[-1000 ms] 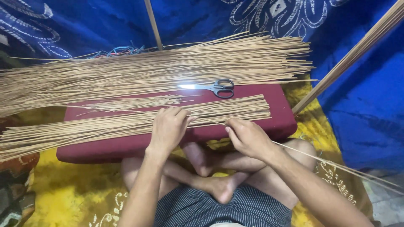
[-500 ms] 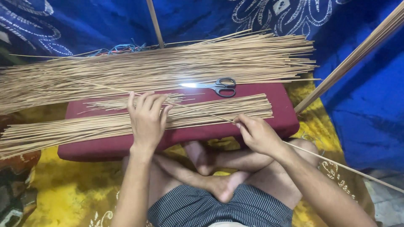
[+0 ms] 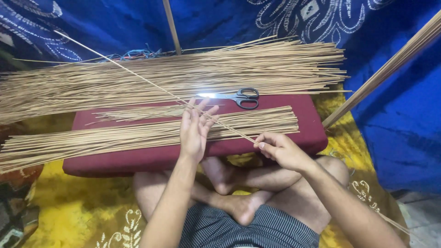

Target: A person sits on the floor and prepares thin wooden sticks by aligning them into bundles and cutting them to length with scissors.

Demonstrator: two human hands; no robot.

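My right hand (image 3: 281, 149) pinches one long thin stick (image 3: 138, 76) at its near end; the stick rises diagonally up and left over the pile. My left hand (image 3: 195, 128) is open with fingers spread, its fingers touching that stick above a flat bundle of thin sticks (image 3: 119, 137) lying on a dark red cushion (image 3: 275, 140). A smaller loose bunch of sticks (image 3: 138, 112) lies just behind it. Black-handled scissors (image 3: 236, 96) rest on the cushion's far edge. I sit cross-legged behind the cushion.
A large heap of long sticks (image 3: 161, 76) lies behind the cushion. A thick bundle of sticks (image 3: 390, 64) leans diagonally at the right. A wooden pole (image 3: 171, 25) stands at the back. Blue patterned cloth (image 3: 390, 128) surrounds the area; yellow cloth (image 3: 73, 206) covers the floor.
The single stick has been swung up so its far end now points to the upper left. My left hand moved right and opened against it; my right hand stayed in place.
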